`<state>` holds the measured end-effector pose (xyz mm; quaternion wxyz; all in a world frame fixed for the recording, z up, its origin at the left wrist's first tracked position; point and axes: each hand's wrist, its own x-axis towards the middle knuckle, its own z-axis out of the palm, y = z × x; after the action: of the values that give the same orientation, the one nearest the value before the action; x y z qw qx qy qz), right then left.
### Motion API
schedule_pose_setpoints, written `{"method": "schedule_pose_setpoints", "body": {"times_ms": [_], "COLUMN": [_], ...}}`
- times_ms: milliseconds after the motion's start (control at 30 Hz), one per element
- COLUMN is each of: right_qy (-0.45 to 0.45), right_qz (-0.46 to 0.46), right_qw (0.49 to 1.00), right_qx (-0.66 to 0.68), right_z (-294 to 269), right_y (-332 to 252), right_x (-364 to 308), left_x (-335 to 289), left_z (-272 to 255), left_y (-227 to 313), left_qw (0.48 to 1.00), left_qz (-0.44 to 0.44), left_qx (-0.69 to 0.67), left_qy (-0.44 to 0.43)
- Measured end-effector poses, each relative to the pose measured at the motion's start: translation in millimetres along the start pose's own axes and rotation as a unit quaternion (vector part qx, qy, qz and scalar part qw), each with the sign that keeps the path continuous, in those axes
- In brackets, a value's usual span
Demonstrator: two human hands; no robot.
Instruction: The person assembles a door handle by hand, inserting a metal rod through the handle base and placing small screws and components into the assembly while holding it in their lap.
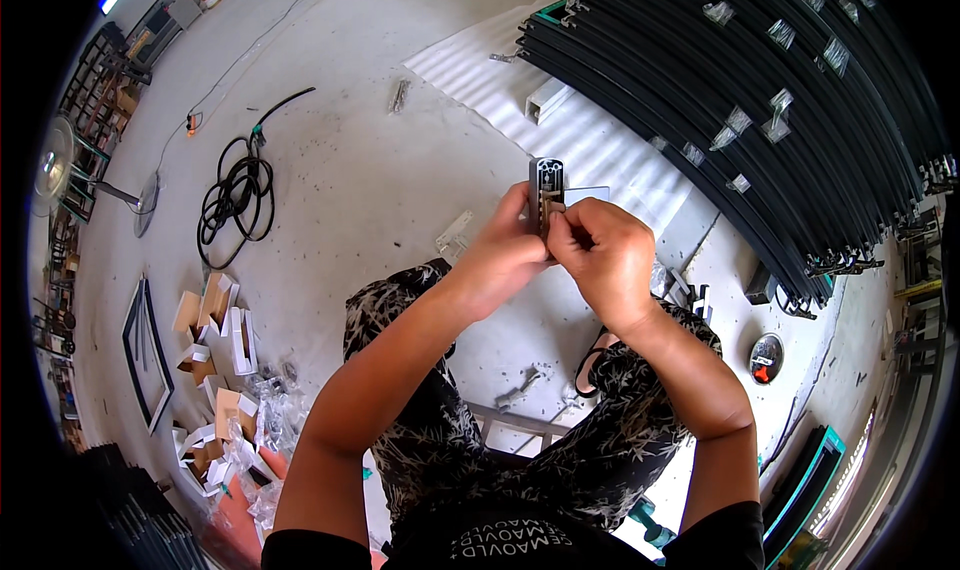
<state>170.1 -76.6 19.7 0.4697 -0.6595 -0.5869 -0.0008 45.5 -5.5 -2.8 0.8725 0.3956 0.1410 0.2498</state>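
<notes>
Black frames (720, 120) lie stacked beyond and right of the right hand (608, 255), bordered by a white foam sheet (600, 155). We note a coiled black cable (240, 202) well left of the left hand (502, 245). We find the dark metal profile (536, 182) between both hands: the left is wrapped round it, while the right's thumb and fingertips are pressed together against it; we cannot tell what they pinch. We judge that good work here calls for a steady left hold, small right-hand movements and light, even pressure.
</notes>
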Motion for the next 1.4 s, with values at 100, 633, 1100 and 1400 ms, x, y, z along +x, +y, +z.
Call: {"method": "schedule_pose_setpoints", "body": {"times_ms": [100,633,1100,1400], "right_qy": [0.001,-0.170,-0.419,-0.320], "right_qz": [0.000,0.220,0.256,0.191], "right_qw": [1.000,0.935,0.868,0.900], "right_qx": [-0.007,0.219,-0.071,-0.227], "right_z": [-1,-2,296,401], "right_y": [-2,37,243,236], "right_x": [0,15,-110,-133], "left_x": [0,-24,-86,-76], "left_z": [1,-9,-48,-62], "left_y": [-1,39,84,88], "left_qw": [1.000,0.980,0.928,0.883], "left_qz": [-0.008,0.140,0.039,-0.039], "left_qx": [-0.014,0.063,-0.001,-0.085], "left_qy": [0.000,0.125,0.370,0.459]}}
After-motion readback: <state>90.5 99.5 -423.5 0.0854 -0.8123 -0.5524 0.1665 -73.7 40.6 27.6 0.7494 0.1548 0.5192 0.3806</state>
